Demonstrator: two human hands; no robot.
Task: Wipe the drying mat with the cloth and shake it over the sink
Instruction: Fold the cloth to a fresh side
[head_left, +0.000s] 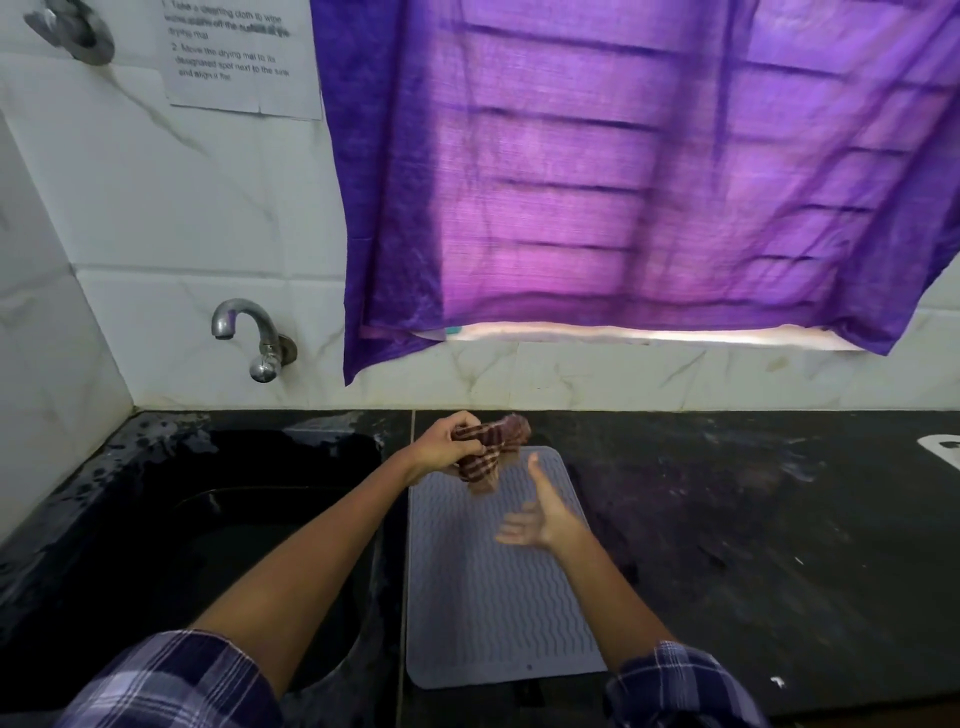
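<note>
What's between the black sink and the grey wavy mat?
In the head view, only a narrow bare strip of black stone counter separates the black sink from the grey ribbed drying mat.

Left hand (451, 446) clenched, right hand (545, 522) spread.

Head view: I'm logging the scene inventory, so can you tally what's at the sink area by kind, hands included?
Hands: 2, left hand and right hand
Cloths: 1, striped cloth
Drying mats: 1, grey drying mat
Sinks: 1, black sink
Taps: 1, tap
Curtains: 1, purple curtain
Paper notes: 1, paper note
Total: 8
</note>
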